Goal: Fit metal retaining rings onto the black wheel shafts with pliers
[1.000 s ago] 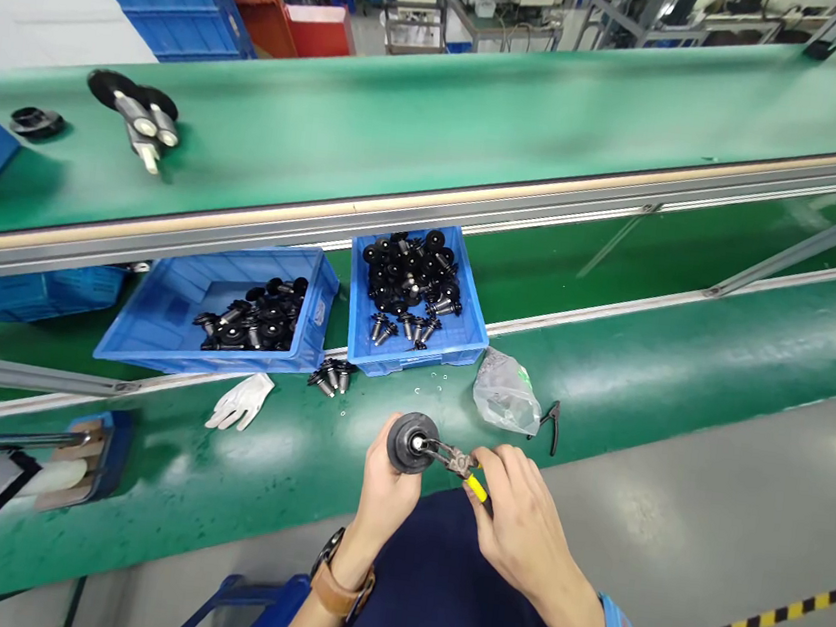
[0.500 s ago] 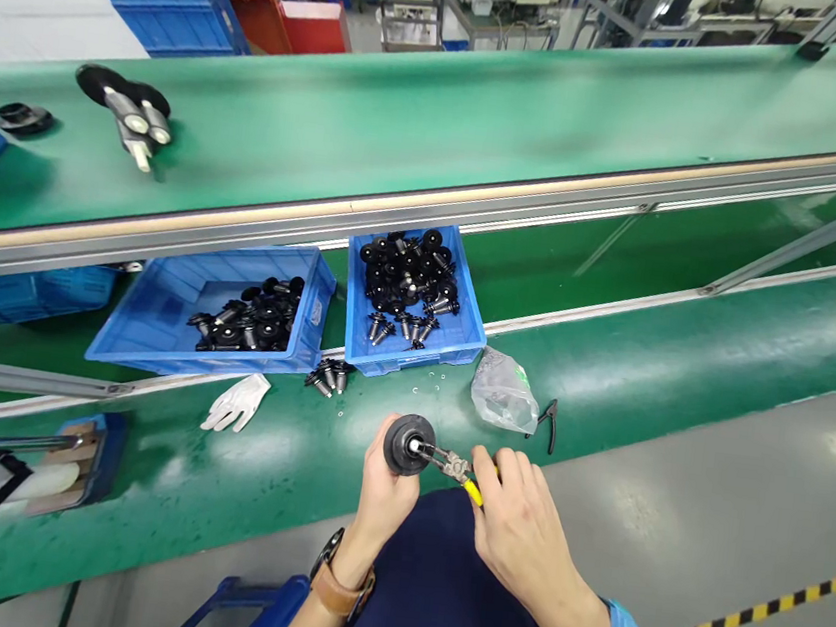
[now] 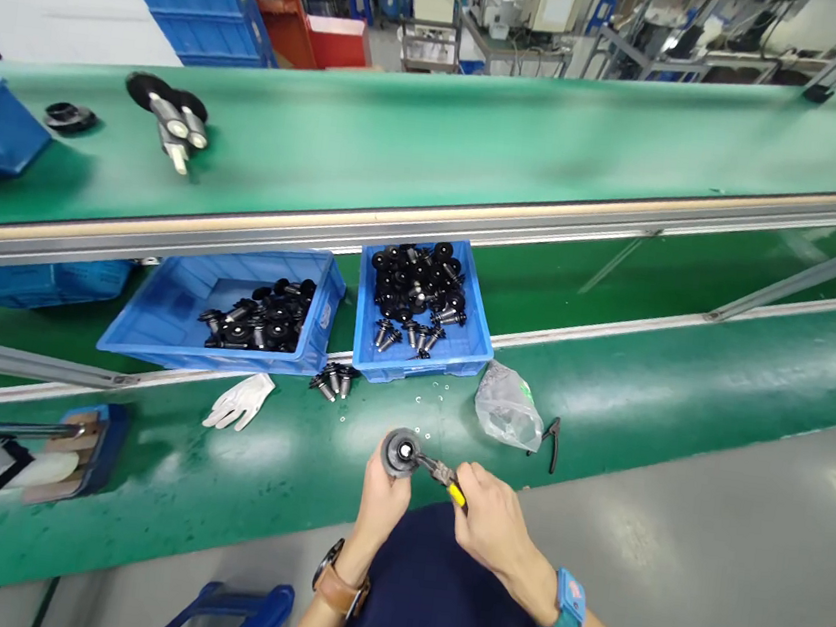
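Note:
Near the bench's front edge, my left hand (image 3: 383, 499) is closed round a round black part (image 3: 395, 462) with a pale centre facing up. My right hand (image 3: 496, 524) grips yellow-handled pliers (image 3: 443, 472), whose tips touch or almost touch the middle of that part. Whether the tips hold a ring is too small to tell. Ahead of my hands, several tiny rings (image 3: 419, 400) lie on the green bench. A clear plastic bag (image 3: 507, 407) rests to their right, beside a small black-handled tool (image 3: 552, 444).
Two blue bins, left (image 3: 161, 316) and right (image 3: 463, 354), contain black parts with metal shafts. Several more such parts (image 3: 335, 381) lie between them, near a white glove (image 3: 240, 401). A raised green conveyor (image 3: 445, 136) runs behind, carrying black discs with shafts (image 3: 172, 120).
The view has shifted slightly. The pliers and my right hand have moved a little left, at a lower angle against the black part. Both hands keep their hold.

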`<control>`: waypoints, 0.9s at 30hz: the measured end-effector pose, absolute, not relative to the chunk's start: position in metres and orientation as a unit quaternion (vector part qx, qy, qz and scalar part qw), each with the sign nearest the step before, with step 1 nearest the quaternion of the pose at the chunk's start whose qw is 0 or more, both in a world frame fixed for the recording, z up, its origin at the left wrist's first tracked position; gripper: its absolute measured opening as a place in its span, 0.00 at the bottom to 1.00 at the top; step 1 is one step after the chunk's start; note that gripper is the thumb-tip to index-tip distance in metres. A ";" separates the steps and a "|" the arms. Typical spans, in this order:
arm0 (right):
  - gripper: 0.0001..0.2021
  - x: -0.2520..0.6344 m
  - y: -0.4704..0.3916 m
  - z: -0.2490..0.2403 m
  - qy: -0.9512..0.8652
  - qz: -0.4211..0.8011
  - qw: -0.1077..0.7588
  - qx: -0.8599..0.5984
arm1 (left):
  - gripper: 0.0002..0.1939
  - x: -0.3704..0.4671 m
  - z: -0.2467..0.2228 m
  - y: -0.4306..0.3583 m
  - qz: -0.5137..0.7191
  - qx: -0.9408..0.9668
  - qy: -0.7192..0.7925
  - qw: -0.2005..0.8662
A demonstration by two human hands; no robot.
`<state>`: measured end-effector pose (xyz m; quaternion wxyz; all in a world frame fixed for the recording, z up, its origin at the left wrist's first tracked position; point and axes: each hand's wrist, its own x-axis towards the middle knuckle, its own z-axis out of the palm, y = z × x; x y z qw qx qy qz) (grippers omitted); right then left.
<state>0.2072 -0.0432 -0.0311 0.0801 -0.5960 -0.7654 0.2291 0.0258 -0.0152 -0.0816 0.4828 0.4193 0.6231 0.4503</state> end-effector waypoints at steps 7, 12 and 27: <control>0.10 0.234 -0.052 -0.153 -0.614 0.350 -0.054 -0.706 | 0.12 -0.060 -0.105 0.035 0.488 0.174 0.673 0.527; 0.12 0.251 -0.057 -0.207 -0.552 0.332 -0.098 -0.759 | 0.07 -0.168 -0.078 0.138 0.551 0.122 0.680 0.469; 0.29 0.246 -0.008 -0.255 -0.539 0.322 0.031 -0.778 | 0.10 -0.066 -0.151 0.241 0.273 0.477 0.766 0.333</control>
